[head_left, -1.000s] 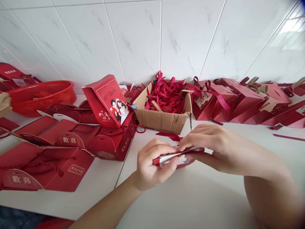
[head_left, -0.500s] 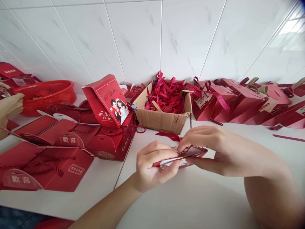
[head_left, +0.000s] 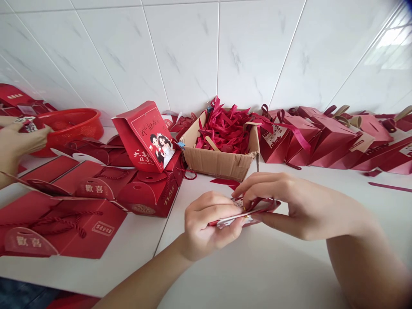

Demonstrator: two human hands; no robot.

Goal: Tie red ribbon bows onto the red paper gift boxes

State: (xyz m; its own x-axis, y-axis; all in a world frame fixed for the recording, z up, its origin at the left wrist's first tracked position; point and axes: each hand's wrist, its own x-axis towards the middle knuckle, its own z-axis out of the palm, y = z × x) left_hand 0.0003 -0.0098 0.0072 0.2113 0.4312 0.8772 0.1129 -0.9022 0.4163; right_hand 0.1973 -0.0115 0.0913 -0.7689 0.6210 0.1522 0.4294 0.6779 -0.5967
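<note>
Between my hands, above the white table [head_left: 199,274], is a small red and white gift box [head_left: 269,206], tilted so that its narrow opening faces up. My left hand [head_left: 214,223] grips its left end, thumb on the near side and fingers over the far side. My right hand [head_left: 278,204] pinches the upper edge near the right end, thumb in front and fingertips behind. A gold-coloured bit shows between the fingertips, too small to name. Most of the box is hidden by my fingers. Behind it lies a piece of dark red ribbon [head_left: 227,183].
A cardboard box [head_left: 219,165] of red ribbons [head_left: 225,128] stands by the tiled wall. Red gift boxes [head_left: 144,193] fill the left side, and more boxes [head_left: 331,137] line the right. A co-worker's hand [head_left: 19,141] holds a small packet beside a red plastic basin [head_left: 77,128].
My right fingers have shifted slightly along the gift box's upper edge; my left hand stays nearly still. The co-worker's hand has moved right, in front of the basin, with the packet now visible.
</note>
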